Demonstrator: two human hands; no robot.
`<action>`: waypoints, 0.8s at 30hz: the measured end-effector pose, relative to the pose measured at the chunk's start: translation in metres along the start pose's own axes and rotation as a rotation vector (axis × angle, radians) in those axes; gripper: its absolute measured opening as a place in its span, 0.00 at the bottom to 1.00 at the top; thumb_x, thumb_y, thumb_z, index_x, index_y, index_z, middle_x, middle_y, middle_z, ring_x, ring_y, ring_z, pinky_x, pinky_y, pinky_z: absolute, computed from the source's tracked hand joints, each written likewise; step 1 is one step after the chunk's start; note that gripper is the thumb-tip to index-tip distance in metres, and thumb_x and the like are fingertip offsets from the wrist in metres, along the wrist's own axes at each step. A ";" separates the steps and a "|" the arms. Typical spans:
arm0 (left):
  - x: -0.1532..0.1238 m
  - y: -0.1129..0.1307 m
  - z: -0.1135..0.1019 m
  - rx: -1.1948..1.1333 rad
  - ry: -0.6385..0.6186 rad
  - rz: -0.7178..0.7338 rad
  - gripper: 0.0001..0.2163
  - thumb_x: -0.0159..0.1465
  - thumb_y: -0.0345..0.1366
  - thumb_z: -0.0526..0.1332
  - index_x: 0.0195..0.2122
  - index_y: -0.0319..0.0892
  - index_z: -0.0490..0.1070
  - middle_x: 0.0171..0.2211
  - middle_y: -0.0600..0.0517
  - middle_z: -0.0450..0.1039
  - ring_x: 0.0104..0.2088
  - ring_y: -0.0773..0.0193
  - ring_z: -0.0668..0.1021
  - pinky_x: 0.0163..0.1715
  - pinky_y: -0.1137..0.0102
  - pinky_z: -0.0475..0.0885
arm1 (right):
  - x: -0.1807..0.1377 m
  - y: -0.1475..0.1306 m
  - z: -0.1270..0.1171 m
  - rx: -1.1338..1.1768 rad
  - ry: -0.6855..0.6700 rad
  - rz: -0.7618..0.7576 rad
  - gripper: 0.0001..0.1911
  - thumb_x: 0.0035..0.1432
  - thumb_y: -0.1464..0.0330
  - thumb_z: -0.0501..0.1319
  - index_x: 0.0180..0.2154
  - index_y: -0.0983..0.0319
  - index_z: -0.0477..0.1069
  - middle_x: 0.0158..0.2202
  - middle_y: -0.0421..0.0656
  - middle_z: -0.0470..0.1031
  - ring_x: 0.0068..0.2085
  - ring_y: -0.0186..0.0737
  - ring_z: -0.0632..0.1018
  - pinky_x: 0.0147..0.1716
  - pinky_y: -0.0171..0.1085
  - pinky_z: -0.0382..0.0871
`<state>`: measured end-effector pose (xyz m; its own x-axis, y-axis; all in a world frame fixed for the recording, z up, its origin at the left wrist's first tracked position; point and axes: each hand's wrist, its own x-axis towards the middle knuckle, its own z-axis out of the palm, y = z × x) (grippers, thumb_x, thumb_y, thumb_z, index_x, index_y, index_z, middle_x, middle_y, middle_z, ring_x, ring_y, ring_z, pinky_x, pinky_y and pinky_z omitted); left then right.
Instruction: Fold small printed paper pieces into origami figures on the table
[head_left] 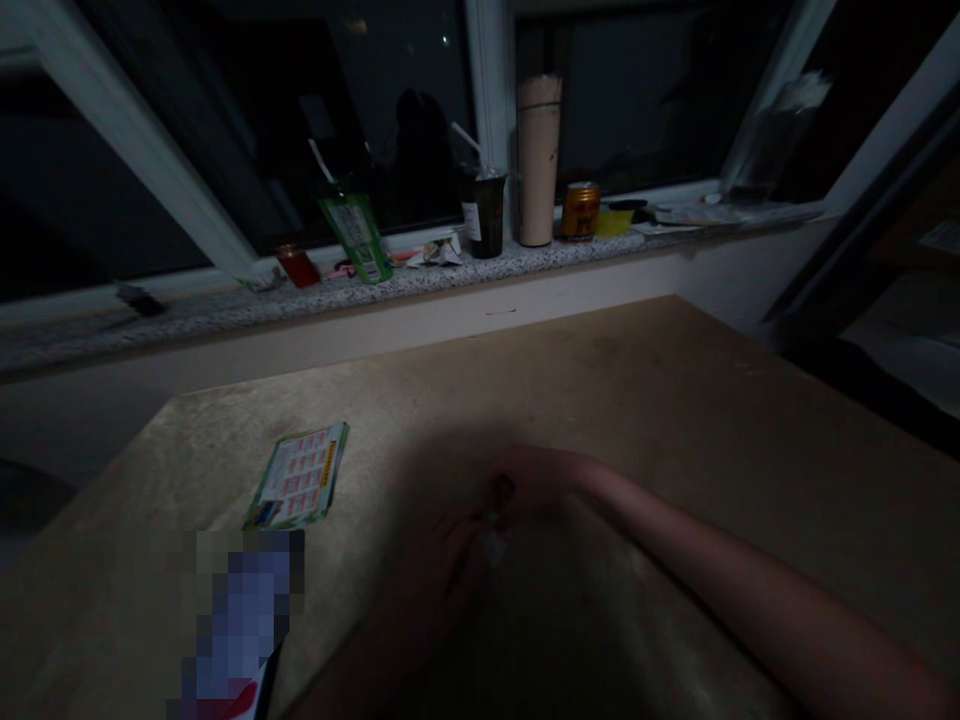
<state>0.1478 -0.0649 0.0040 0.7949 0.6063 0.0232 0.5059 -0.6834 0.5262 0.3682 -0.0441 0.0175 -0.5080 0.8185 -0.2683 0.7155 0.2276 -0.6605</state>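
Both my hands meet in deep shadow over the middle of a beige table point(675, 400). My right hand point(536, 480) comes in from the lower right, its fingers pinched round a small dark and pale object point(499, 500) that I cannot make out. My left hand point(442, 565) rises from below, fingers curled toward the same small object. A green printed card point(300, 475) lies flat on the table to the left of my hands.
A blurred-out patch point(240, 620) covers something at the lower left. On the stone windowsill point(225, 310) stand a tall pale tumbler point(538, 160), a dark cup with a straw point(484, 210), an orange can point(581, 210), a green carton point(356, 235), a red jar point(298, 265) and papers point(720, 212).
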 end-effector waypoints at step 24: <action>0.013 -0.011 0.007 -0.263 0.232 -0.212 0.08 0.64 0.39 0.54 0.41 0.45 0.68 0.42 0.50 0.73 0.42 0.56 0.76 0.43 0.62 0.69 | -0.002 -0.001 0.014 -0.114 0.207 -0.197 0.19 0.54 0.54 0.62 0.32 0.64 0.73 0.27 0.39 0.75 0.29 0.37 0.74 0.41 0.40 0.60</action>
<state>0.1547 -0.0520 -0.0078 0.5700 0.8190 0.0662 0.5239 -0.4243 0.7386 0.3613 -0.0537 0.0088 -0.5421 0.8402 0.0135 0.6680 0.4407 -0.5996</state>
